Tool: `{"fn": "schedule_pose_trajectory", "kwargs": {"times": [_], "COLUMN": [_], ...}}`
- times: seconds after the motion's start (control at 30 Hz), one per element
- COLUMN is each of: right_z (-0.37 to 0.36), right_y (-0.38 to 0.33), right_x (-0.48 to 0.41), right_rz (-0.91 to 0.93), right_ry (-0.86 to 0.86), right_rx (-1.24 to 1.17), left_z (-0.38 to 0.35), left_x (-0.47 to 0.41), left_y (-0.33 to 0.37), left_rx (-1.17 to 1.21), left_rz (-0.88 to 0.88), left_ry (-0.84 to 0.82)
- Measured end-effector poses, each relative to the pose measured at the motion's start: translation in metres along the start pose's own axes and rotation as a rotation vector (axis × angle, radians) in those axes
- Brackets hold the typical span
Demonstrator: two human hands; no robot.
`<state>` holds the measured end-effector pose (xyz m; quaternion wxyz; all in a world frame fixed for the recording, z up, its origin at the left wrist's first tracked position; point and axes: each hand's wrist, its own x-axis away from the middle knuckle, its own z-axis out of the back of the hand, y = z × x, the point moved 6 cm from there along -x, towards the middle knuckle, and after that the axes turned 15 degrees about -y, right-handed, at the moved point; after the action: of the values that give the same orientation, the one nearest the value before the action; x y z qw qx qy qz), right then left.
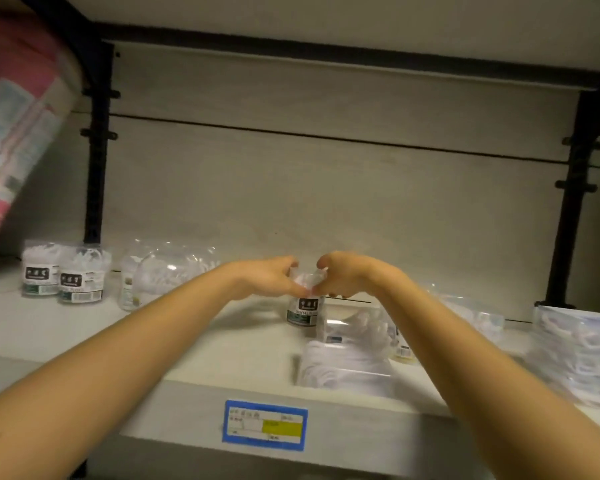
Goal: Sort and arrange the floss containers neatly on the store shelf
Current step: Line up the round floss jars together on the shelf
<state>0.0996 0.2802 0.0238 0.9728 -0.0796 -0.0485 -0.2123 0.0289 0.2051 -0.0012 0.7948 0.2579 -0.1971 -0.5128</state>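
A clear floss container [302,311] with a black-and-green label stands upright near the middle of the shelf [222,344]. Whether its base rests on the board or hangs just above it cannot be told. Both hands are clamped on its top: the left hand [267,279] curls round it from one side and the right hand [347,276] from the other, fingertips almost meeting over the lid.

Just right of it lie clear floss packs [359,328], and in front of those a white pack [347,372] sits close to the shelf's front edge. Farther right a stack of bagged floss picks [577,355] rests on the board.

Well to the left two matching labelled containers [39,273] [84,279] stand side by side, touching. Next to them is a clear tub [131,287] with loose clear bags [184,266] behind it.

A blue-bordered price tag [264,426] is stuck on the shelf's front lip — its print is too blurred to read. A pink package [13,133] fills the upper left corner, blurred.
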Motion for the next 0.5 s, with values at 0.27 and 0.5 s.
{"fn": "schedule_pose_trajectory", "kwargs": {"times": [0.27,0.5], "right_z": [0.039,0.042], "right_y": [-0.003,-0.003], "right_x": [0.031,0.122], "right_rz": [0.18,0.431], "right_ry": [0.267,0.328], "right_rx": [-0.105,-0.278], "left_z": [0.033,0.019], "left_x": [0.027,0.11], "left_y": [0.022,0.06], "left_rx": [0.087,0.196], "left_rz": [-0.157,-0.306], "left_ry": [0.236,0.279]}}
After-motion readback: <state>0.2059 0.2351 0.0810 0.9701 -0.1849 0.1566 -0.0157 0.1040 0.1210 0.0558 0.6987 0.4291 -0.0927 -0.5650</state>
